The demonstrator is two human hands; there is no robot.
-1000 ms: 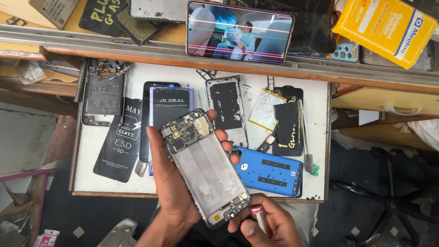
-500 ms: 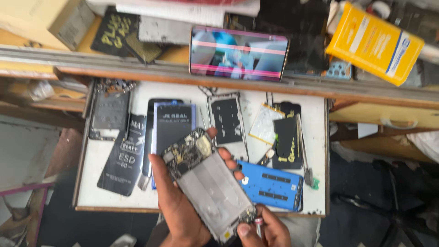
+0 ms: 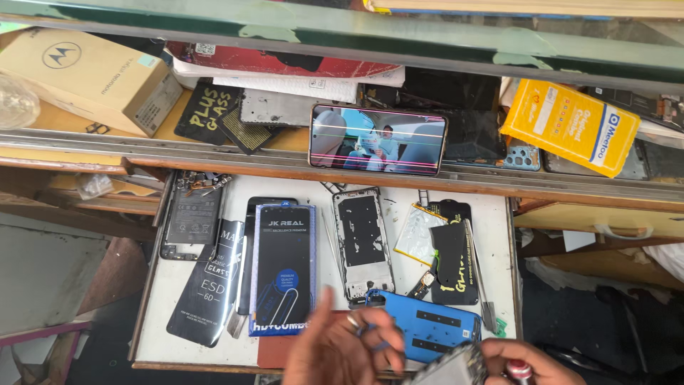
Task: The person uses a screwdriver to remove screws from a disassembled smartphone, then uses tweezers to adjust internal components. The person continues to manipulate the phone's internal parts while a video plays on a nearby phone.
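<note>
Head view of a phone-repair bench. A white rectangular tabletop carries the loose parts; above it a wooden shelf runs behind a metal rail.

On the shelf, far left, lies a tan cardboard phone box; far right, a yellow flat packet with a blue-and-white label; left of centre, a black card with yellow lettering; at centre, a lit smartphone with pink lines across its screen.

On the tabletop, from the left: a black battery in an opened phone back, a black glossy sleeve with white print, a blue-and-black rectangular retail package, a bare silver phone frame, a black curved pouch with yellow lettering, and a bright blue phone back cover.

At the bottom edge, the left hand, blurred, fingers spread wide, holds nothing visible. The right hand grips a red-capped tool. The dismantled grey phone chassis lies between the hands, touching the right; whether the right hand also grips it cannot be told.
</note>
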